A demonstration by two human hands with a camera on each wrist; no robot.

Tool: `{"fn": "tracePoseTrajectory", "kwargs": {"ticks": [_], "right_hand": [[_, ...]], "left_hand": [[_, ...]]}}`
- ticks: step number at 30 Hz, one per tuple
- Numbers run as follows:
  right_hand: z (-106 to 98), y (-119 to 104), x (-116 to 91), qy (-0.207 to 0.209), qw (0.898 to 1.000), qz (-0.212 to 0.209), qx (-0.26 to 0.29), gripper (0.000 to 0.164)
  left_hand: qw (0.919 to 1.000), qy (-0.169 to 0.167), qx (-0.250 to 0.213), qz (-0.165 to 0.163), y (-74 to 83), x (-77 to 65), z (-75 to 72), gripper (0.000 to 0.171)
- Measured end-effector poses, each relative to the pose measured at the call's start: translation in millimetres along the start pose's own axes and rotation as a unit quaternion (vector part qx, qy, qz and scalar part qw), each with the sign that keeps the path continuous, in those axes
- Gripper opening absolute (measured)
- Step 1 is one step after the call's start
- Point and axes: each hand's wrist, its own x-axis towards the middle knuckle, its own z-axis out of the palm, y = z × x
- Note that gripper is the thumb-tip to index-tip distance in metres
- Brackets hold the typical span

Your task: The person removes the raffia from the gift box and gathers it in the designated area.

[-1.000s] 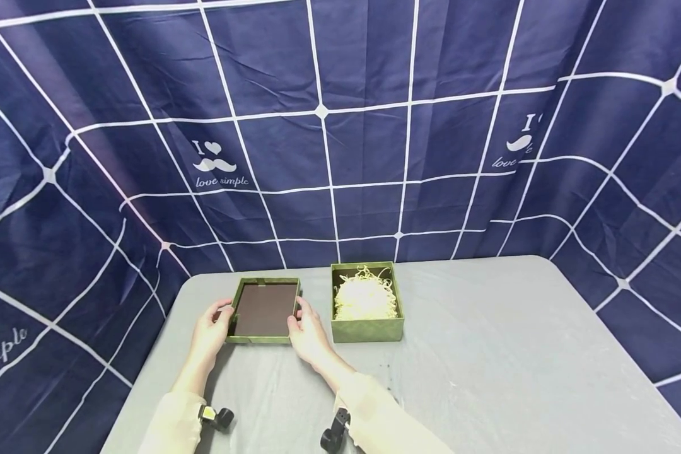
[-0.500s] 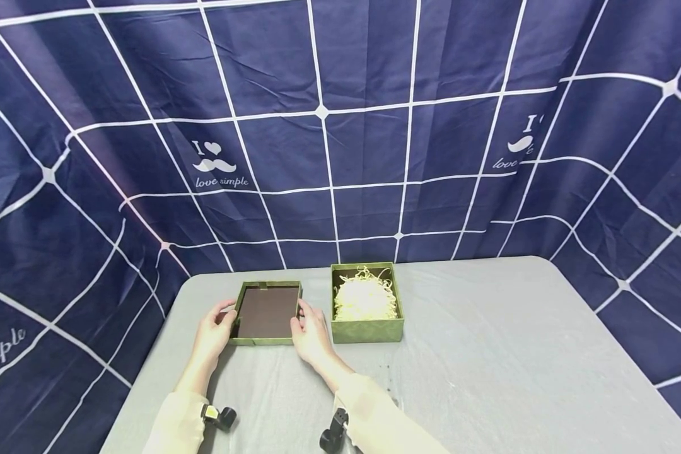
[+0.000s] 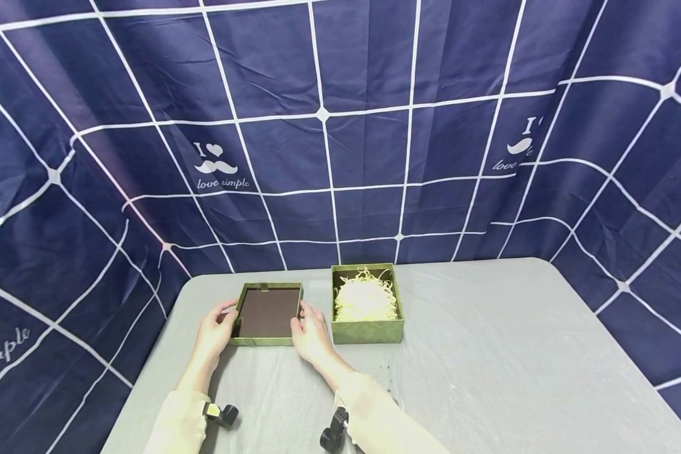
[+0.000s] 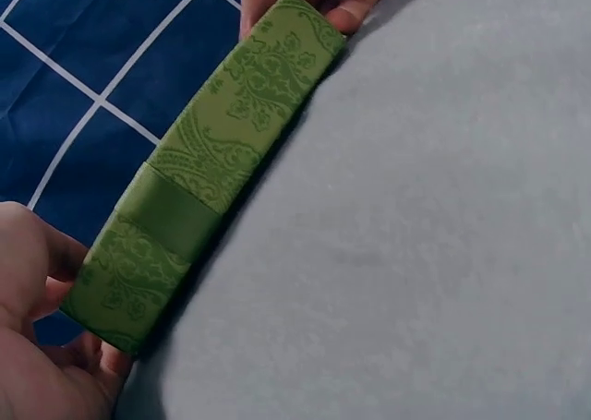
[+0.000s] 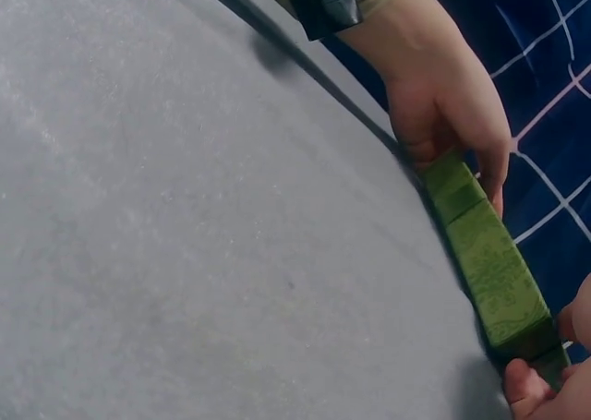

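Note:
A shallow green box lid point(image 3: 268, 313) lies with its dark brown inside facing up, near the back left of the table. My left hand point(image 3: 214, 329) grips its left side, thumb at the rim. On the opposite side my right hand point(image 3: 309, 335) holds it between thumb and fingers. The left wrist view shows the lid's patterned green side point(image 4: 263, 92) with a smooth ribbon band point(image 4: 169, 214) across it. To the right of the lid stands a deeper green box point(image 3: 367, 332), open at the top and filled with pale yellow shredded paper point(image 3: 366, 298).
The grey table point(image 3: 488, 353) extends widely to the right and toward the front. A dark blue curtain point(image 3: 369, 151) with white grid lines rises behind it and along both sides. Small black cameras point(image 3: 333, 432) sit on the wrists.
The lid has shifted slightly to the right and toward me, with both hands still on its sides. The filled box has stayed in place.

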Motion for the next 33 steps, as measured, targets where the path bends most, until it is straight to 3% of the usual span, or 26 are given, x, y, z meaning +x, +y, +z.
{"fn": "tracePoseTrajectory", "kwargs": {"ticks": [7, 12, 18, 23, 28, 33], "right_hand": [[-8.5, -19.1, -8.2, -0.041, 0.998, 0.007, -0.04, 0.074], [-26.2, -39.5, -14.2, -0.072, 0.996, -0.008, -0.06, 0.075], [-55.5, -62.8, -16.0, -0.085, 0.993, -0.076, -0.036, 0.07], [-83.4, -79.6, -18.6, -0.088, 0.991, -0.104, -0.004, 0.067], [-115.8, -86.8, -15.5, -0.072, 0.99, -0.119, -0.005, 0.071], [-152.0, -81.8, -13.0, -0.061, 0.988, -0.134, -0.05, 0.074]], "left_hand": [[0.9943, 0.014, 0.104, 0.018, 13.9, -3.7, -7.3, 0.04], [0.9925, 0.034, 0.111, 0.04, 32.5, -1.9, -4.7, 0.043], [0.992, 0.076, 0.066, 0.076, 55.6, 0.5, 10.7, 0.041], [0.9866, 0.093, 0.025, 0.132, 71.2, 2.3, 31.9, 0.037], [0.9841, 0.062, -0.022, 0.165, 82.9, 3.8, 52.4, 0.042], [0.9828, 0.01, -0.055, 0.176, 90.1, 0.1, 69.6, 0.052]]}}
